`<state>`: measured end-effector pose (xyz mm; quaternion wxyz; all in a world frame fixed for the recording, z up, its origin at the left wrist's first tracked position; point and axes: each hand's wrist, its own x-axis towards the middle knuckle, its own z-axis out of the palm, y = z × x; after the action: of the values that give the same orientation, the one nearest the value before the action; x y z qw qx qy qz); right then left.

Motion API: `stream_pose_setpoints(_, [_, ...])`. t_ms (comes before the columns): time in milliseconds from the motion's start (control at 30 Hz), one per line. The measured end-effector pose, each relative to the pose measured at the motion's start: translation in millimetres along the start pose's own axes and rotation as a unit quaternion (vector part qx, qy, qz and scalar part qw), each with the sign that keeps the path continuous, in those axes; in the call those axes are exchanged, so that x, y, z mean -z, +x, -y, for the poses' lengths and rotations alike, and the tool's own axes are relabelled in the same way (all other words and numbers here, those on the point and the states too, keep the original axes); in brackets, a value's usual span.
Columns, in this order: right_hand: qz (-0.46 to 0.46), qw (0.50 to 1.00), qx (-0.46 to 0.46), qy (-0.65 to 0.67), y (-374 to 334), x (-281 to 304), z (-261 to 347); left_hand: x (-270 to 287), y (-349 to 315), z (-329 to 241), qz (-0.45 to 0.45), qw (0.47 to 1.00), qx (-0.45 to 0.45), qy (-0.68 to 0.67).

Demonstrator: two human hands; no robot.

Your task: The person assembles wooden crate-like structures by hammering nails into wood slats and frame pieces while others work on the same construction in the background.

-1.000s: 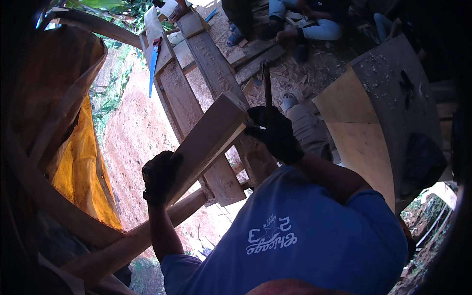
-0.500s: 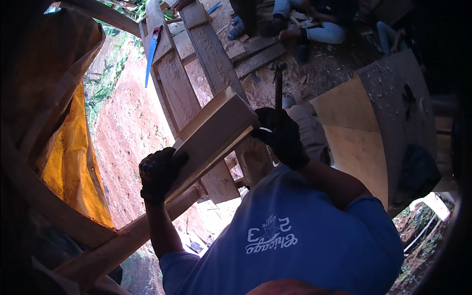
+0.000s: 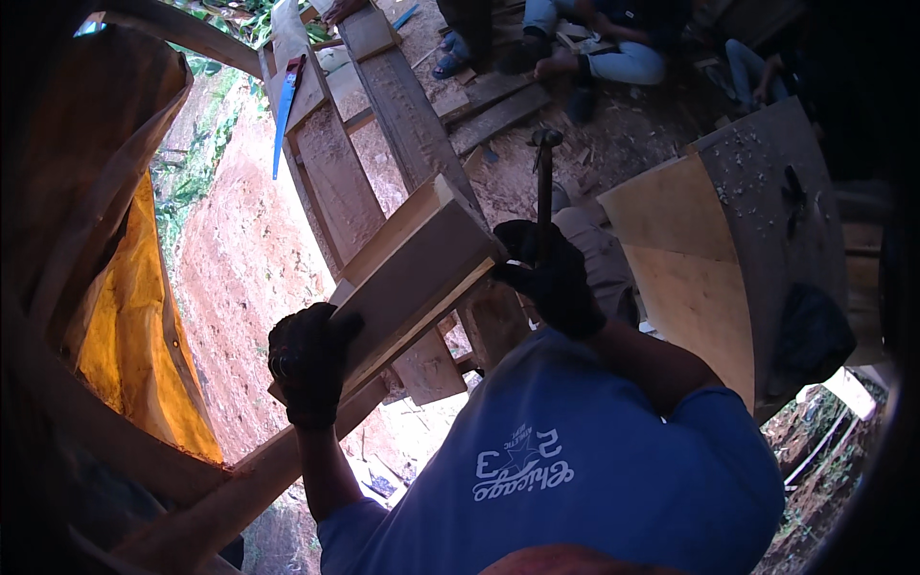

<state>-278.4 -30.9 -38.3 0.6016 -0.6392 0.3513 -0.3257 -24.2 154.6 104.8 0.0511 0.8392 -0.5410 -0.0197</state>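
Observation:
My left hand (image 3: 311, 364), in a black glove, grips the lower left end of a wooden piece (image 3: 417, 292) that looks made of boards joined lengthwise. The piece tilts up toward the right above the bench planks. At its other end, my right hand (image 3: 554, 283), also gloved, is closed round the handle of a hammer (image 3: 544, 196). The hammer stands upright with its head at the top. The fingers of that hand are beside the wooden piece or touching it; I cannot tell which.
Long planks (image 3: 407, 120) form a bench ahead, with a blue-bladed handsaw (image 3: 286, 115) on its left board. A plywood sheet (image 3: 676, 230) stands at the right. A beam (image 3: 225, 494) crosses lower left by an orange tarp (image 3: 144, 335). Other people (image 3: 623, 57) sit beyond, among offcuts.
The view has shifted slightly. My left hand and the wooden piece sit a little lower in the picture, and more of the hammer handle shows. Both grips stay the same.

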Motion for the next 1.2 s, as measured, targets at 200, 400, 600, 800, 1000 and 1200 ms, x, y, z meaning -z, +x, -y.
stream_pose_setpoints(200, [0.019, 0.998, -0.043, -0.036, 2, 7, 22, -31, -21, -11, -0.107, 0.990, 0.088, 0.033])
stream_pose_setpoints(400, [0.017, 1.000, -0.020, 0.000, 1, 9, 5, -36, -28, -14, -0.070, 0.984, 0.153, 0.061])
stream_pose_setpoints(600, [0.027, 0.999, -0.043, 0.003, 6, 11, 7, -42, -31, -1, -0.108, 0.983, 0.129, 0.078])
stream_pose_setpoints(800, [0.032, 0.998, -0.058, 0.005, 9, 11, 1, -42, -40, 14, -0.085, 0.982, 0.120, 0.119])
stream_pose_setpoints(1000, [0.037, 0.996, -0.073, 0.022, 12, 16, 2, -40, -45, 24, -0.063, 0.982, 0.106, 0.144])
stream_pose_setpoints(1200, [0.039, 0.997, -0.057, 0.031, 10, 18, -4, -35, -28, 1, -0.096, 0.985, 0.119, 0.082])
